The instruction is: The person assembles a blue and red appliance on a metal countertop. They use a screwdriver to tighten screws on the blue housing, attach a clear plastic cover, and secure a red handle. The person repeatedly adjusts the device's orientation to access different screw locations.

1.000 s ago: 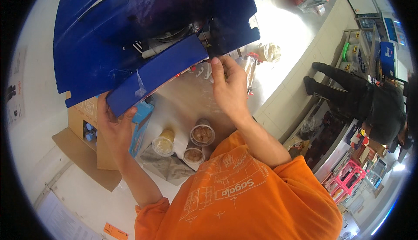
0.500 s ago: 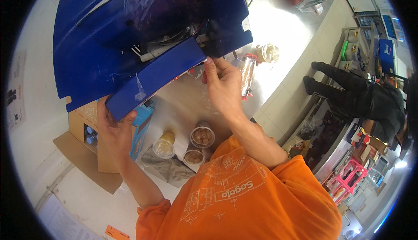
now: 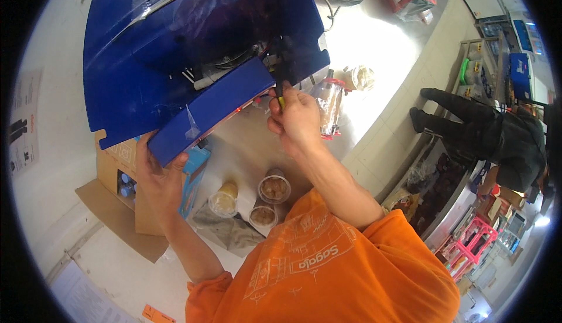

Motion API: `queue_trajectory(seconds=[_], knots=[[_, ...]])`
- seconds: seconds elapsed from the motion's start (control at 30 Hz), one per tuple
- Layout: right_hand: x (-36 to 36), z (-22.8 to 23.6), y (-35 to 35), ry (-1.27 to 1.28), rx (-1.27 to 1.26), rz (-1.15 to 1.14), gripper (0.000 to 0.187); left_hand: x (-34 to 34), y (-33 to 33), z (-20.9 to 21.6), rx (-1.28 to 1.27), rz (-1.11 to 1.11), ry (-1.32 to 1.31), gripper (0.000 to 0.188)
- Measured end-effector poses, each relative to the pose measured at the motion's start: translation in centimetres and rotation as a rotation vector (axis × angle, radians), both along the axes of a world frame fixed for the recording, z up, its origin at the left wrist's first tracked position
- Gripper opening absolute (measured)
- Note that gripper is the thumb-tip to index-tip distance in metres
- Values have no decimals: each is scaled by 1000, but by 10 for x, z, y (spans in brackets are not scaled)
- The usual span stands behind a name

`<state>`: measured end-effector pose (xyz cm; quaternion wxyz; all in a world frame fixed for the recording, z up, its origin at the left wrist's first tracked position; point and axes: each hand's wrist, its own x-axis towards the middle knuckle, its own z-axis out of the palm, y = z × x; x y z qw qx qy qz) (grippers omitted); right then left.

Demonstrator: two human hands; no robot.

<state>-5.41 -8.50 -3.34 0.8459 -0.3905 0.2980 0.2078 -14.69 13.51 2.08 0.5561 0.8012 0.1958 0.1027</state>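
A blue machine housing (image 3: 126, 83) stands tilted on the counter, with metal parts (image 3: 225, 65) and wiring inside it. Along its near side runs a long blue panel (image 3: 213, 103), a thin red strip showing on its lower edge. My left hand (image 3: 158, 168) grips the panel's near-left end, thumb on one side and fingers on the other. At the panel's right end, my right hand (image 3: 300, 118) is closed round a small tool with a black-and-yellow handle (image 3: 280, 96). The tool's tip is hidden among the dark parts beside the housing.
Three plastic cups with drinks, one yellowish (image 3: 223, 200) and two brown (image 3: 274, 188), stand near me beside a grey cloth (image 3: 234, 232). A red-capped clear container (image 3: 331, 107) is right of my hand. An open cardboard box (image 3: 120, 212) is at left; a person in black (image 3: 497, 135) stands at right.
My right hand has left the panel's edge and now holds the black-and-yellow tool at its right end. The housing and panel have shifted slightly; my left hand keeps its grip.
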Motion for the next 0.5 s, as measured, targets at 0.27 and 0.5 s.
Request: queue_trajectory(seconds=[0.27,0.5], knots=[[0,5,-5,-56,30,57,14,-1,3,-2,5,1,6,76],[-2,16,-10,-31,-14,59,18,-1,-2,0,150,-12,-28,74]])
